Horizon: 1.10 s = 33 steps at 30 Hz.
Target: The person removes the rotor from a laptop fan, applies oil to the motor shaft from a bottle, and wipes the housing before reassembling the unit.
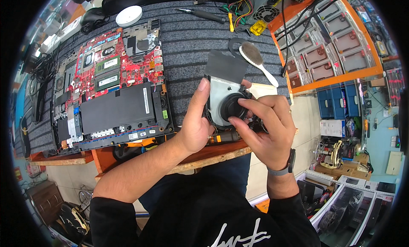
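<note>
Over the bench's front edge I hold a laptop cooling fan, its silvery metal plate (218, 93) tilted toward me and a black flap (226, 65) sticking up from its far end. My left hand (197, 119) grips the plate's left side, thumb upright along the edge. With thumb and fingertips my right hand (272, 127) pinches the round black rotor (232, 107) on the plate. Part of the fan's right side is hidden behind those fingers. To the left lies an opened laptop base (115, 118) with a red circuit board (91, 74).
Beyond the fan, a white-handled brush (257, 61) rests on the grey ribbed mat (183, 47). Further back are a black screwdriver (206, 15), a round white lid (129, 16) and coloured wires (245, 8). An orange-framed rack of clear boxes (336, 42) stands at right.
</note>
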Each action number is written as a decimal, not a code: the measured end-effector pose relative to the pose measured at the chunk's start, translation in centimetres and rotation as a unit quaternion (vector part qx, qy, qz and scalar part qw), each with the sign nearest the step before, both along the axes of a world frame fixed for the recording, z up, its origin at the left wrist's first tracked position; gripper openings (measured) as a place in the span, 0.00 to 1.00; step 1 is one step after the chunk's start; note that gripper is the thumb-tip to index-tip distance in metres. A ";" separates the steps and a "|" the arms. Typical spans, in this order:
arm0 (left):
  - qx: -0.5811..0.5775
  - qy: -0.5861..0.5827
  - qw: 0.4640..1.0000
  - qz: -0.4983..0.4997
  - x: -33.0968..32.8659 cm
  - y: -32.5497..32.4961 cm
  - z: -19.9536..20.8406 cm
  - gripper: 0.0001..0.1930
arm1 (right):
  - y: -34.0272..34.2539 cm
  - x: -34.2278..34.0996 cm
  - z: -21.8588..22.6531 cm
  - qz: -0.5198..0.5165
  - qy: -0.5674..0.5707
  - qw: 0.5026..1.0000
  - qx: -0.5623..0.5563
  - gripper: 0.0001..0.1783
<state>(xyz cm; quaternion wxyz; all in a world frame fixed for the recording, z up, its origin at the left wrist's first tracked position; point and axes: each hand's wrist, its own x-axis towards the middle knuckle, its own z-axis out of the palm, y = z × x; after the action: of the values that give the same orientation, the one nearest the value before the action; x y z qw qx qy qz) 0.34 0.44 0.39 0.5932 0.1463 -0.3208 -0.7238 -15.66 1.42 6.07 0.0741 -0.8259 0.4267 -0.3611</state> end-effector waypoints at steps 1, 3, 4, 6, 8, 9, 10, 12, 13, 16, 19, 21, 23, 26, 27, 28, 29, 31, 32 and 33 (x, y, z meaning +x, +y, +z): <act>-0.004 0.006 1.000 -0.007 0.0 0.0 -0.1 0.38 | 0.0 0.0 0.0 0.001 0.005 1.000 -0.002 0.24; -0.011 0.017 1.000 -0.019 0.0 -0.1 -0.5 0.38 | -0.1 0.0 0.0 0.006 0.007 1.000 -0.003 0.23; -0.006 0.010 1.000 -0.019 0.0 0.0 -0.4 0.38 | -0.2 0.0 0.0 0.009 0.006 1.000 -0.003 0.23; 0.004 -0.002 1.000 -0.019 0.0 0.1 -0.1 0.38 | -0.2 0.0 0.1 0.010 0.006 1.000 -0.002 0.23; 0.004 -0.017 1.000 -0.012 -0.1 0.1 -0.2 0.37 | -0.2 0.0 0.1 0.009 0.007 1.000 0.000 0.23; 0.005 -0.025 1.000 -0.008 -0.1 0.1 -0.2 0.37 | -0.2 0.1 0.2 0.010 0.010 1.000 0.006 0.21; 0.014 -0.033 0.999 -0.001 -0.2 0.1 -0.3 0.37 | -0.2 0.2 0.3 0.012 0.013 1.000 0.012 0.20; 0.033 -0.049 0.998 0.013 -0.3 0.2 -0.7 0.38 | -0.3 0.0 0.8 0.082 0.017 0.996 0.042 0.18; 0.025 -0.036 0.999 -0.005 -0.2 0.2 -0.6 0.37 | -0.4 -0.5 1.3 0.151 0.018 0.986 0.067 0.17; -0.002 -0.001 0.999 -0.050 0.1 -0.1 -0.3 0.34 | 0.7 -1.0 2.1 0.144 -0.035 0.984 0.104 0.16; 0.003 0.007 1.000 -0.030 0.1 -0.2 -0.4 0.36 | 0.7 -1.0 1.6 0.048 -0.036 0.996 0.068 0.18; 0.056 0.008 0.998 0.007 -0.6 0.1 -0.1 0.40 | 0.4 -0.9 0.9 0.034 -0.001 0.999 0.028 0.19; 0.045 0.000 0.999 -0.004 -0.4 0.0 -0.1 0.40 | 0.4 -0.7 0.8 0.022 0.018 1.000 0.012 0.21; 0.041 -0.001 0.999 -0.011 -0.4 0.0 0.0 0.39 | 0.8 -0.6 0.9 0.008 0.008 1.000 0.027 0.22; 0.043 0.000 0.999 -0.011 -0.3 0.1 0.1 0.39 | 0.8 -0.5 1.0 0.005 -0.004 0.999 0.035 0.22; 0.050 0.005 0.999 -0.006 -0.3 0.1 0.1 0.39 | 0.8 -0.6 1.0 0.001 -0.015 0.999 0.043 0.23; 0.057 0.011 0.998 -0.002 -0.4 0.0 0.1 0.39 | 0.8 -0.6 1.1 0.002 -0.008 0.999 0.040 0.23; 0.055 0.030 0.998 0.000 -0.4 -0.1 0.2 0.38 | 0.8 -0.7 1.2 0.003 0.006 0.999 0.035 0.24; 0.047 0.043 0.998 -0.001 -0.2 -0.2 0.2 0.37 | 0.8 -0.8 1.1 0.008 0.023 0.999 0.029 0.25; 0.038 0.056 0.998 -0.002 -0.2 -0.3 0.2 0.36 | 0.8 -0.8 1.1 0.013 0.040 0.999 0.024 0.26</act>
<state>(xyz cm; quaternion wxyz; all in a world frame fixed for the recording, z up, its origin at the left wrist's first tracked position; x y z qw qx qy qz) 0.19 0.14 0.57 0.6027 0.1269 -0.2597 -0.7438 -16.49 2.24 7.14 0.0813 -0.8435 0.4266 -0.3161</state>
